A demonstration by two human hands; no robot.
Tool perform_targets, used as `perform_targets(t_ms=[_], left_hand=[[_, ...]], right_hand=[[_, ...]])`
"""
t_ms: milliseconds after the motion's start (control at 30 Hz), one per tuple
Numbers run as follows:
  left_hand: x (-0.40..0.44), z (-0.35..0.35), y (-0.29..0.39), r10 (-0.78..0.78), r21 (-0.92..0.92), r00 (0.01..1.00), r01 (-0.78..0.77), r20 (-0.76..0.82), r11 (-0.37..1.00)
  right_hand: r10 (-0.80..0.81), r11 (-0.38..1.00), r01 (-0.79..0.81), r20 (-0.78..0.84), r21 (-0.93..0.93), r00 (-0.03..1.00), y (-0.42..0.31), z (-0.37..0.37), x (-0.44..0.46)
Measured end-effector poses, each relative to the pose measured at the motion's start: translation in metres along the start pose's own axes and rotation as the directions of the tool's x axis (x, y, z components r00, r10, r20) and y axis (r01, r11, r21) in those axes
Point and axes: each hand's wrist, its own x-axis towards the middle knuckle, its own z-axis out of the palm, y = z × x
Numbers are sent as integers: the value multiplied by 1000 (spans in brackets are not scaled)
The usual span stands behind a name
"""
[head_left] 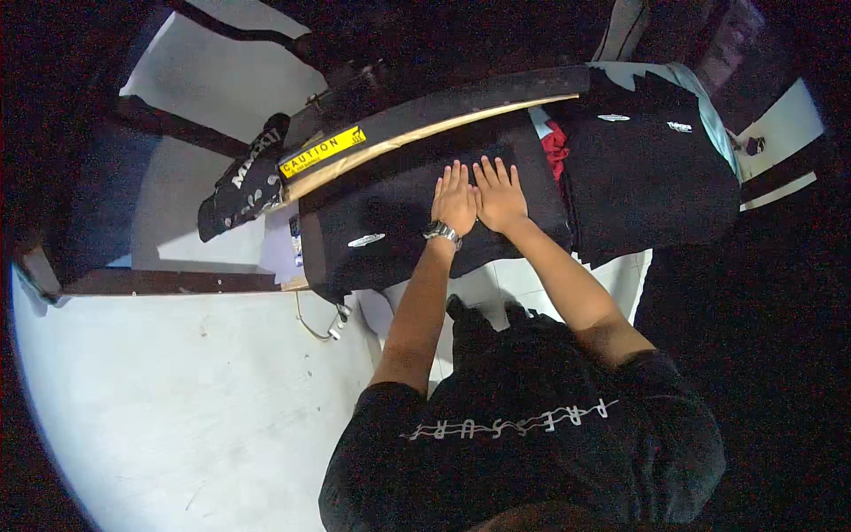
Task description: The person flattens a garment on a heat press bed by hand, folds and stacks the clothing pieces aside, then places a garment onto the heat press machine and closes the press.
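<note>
Both of my hands lie flat, side by side, on a dark cloth (381, 204) spread over a long surface. My left hand (455, 199), with a metal watch (441, 233) at its wrist, has its fingers stretched away from me. Touching it at the thumb side, my right hand (499, 195) rests palm down with its fingers a little apart. A small white oval mark shows on the cloth to the left. Nothing is seen held in either hand; what lies under the palms is hidden.
Behind the cloth runs a wooden edge (425, 131) with a yellow caution label (323, 152). Black printed fabric (248, 182) hangs at its left end. More black cloth (656, 177) lies right, beside a red item (555, 149). A cable (312, 330) hangs below left.
</note>
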Motion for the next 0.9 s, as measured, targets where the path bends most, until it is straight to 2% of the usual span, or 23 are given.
perform_targets(t_ms=[167,200,300,367,400,433,500,600,700,733,767,800,833,900], left_hand=[[-16,-3,5,-32,-73,996,26,-80,997],[-25,-4,4,-40,-72,995,34,-92,997],[-69,-21,-2,-105,-1,981,106,-165,994],[-104,-34,-27,-97,125,962,133,-256,983],[-118,-33,-53,-88,112,941,131,-326,985],[-131,-34,-78,-110,189,939,178,-324,966],[-148,-54,-123,-265,192,924,323,-274,927],[-150,-83,-172,-409,185,886,449,-217,874],[-131,-87,-194,-313,267,921,369,-231,890],[-107,-110,-181,-416,315,909,397,-9,862],[-97,-104,-180,-402,212,913,406,-68,889],[-86,-105,-178,-434,146,900,435,-38,889],[-76,-93,-186,-405,130,909,416,-99,900],[-68,-83,-186,-447,163,887,461,-113,872]], right_hand=[[-9,999,11,-84,35,996,0,-5,-3],[3,994,13,-155,104,988,2,-2,-2],[9,990,6,-102,143,995,2,-11,-5],[3,990,17,-143,140,990,3,-5,-3],[-2,993,20,-154,112,988,1,-5,-4],[-8,996,23,-169,84,986,-1,-5,-4],[-15,998,22,-121,61,993,-3,-5,-3],[-3,998,7,-63,62,998,-5,-9,-3],[84,992,-84,1,-90,996,-24,-12,-1],[94,995,-93,30,-29,995,-34,-19,1],[102,994,-104,57,33,993,-44,-26,3],[85,996,-86,49,35,995,-51,-28,6],[69,997,-71,42,34,997,-55,-27,9],[91,995,-93,45,32,995,-58,-21,17]])
